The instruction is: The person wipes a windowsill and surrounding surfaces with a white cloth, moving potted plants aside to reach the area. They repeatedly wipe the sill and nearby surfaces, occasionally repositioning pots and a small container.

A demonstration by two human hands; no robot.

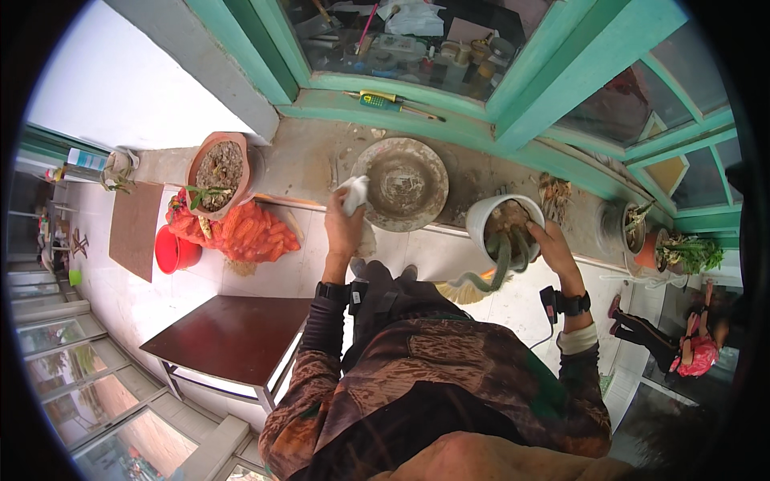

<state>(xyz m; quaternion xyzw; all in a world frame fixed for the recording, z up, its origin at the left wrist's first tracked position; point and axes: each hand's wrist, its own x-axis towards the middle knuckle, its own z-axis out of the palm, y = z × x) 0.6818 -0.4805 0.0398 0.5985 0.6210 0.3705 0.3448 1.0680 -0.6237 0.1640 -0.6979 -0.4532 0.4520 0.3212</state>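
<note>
My right hand grips the rim of a white plant pot, which is tilted towards me. Soil and a long, drooping green cactus show at its mouth. In my left hand is a crumpled white cloth or tissue. Just right of that hand, a round dirt-stained dish lies on the concrete ledge. The fingertips behind the cloth and those behind the pot's rim are partly hidden.
A terracotta planter stands at the ledge's left, above an orange mesh sack of corn cobs and a red bucket. Screwdriver-like tools lie on the green sill. Behind me are a dark table and, at right, another person.
</note>
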